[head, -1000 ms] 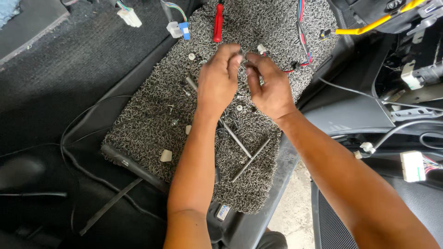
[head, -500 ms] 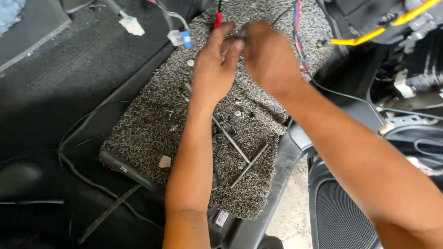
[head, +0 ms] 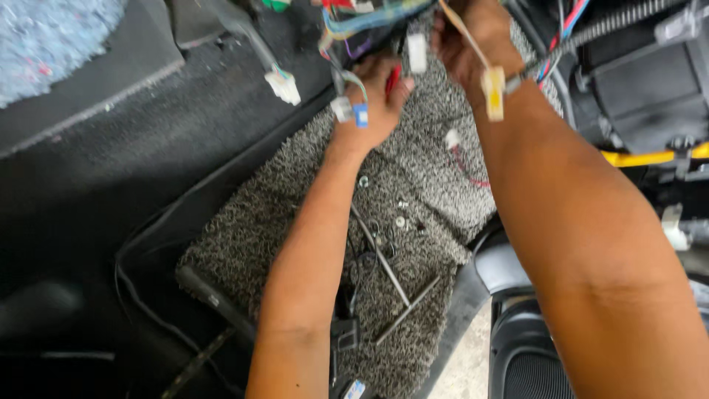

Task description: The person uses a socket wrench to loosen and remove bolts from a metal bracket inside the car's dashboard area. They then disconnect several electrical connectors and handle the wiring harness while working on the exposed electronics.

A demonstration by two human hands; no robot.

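Observation:
My left hand is raised over the far end of a grey looped floor mat, its fingers curled around a red-handled tool. My right hand is higher, at the top edge, closed among a bundle of coloured wires; its fingertips are partly cut off. A yellowish plug on a wire hangs in front of the right wrist. A white plug dangles between the two hands. A small blue plug and a white one hang over my left wrist.
Loose screws and washers and two thin metal rods lie on the mat. Another white connector hangs at the left over black carpet. A yellow bar and black car parts sit at the right.
Both hands have lifted from the middle of the mat up to the wiring at its far end. The view has moved closer and the plugs now hang over my wrists.

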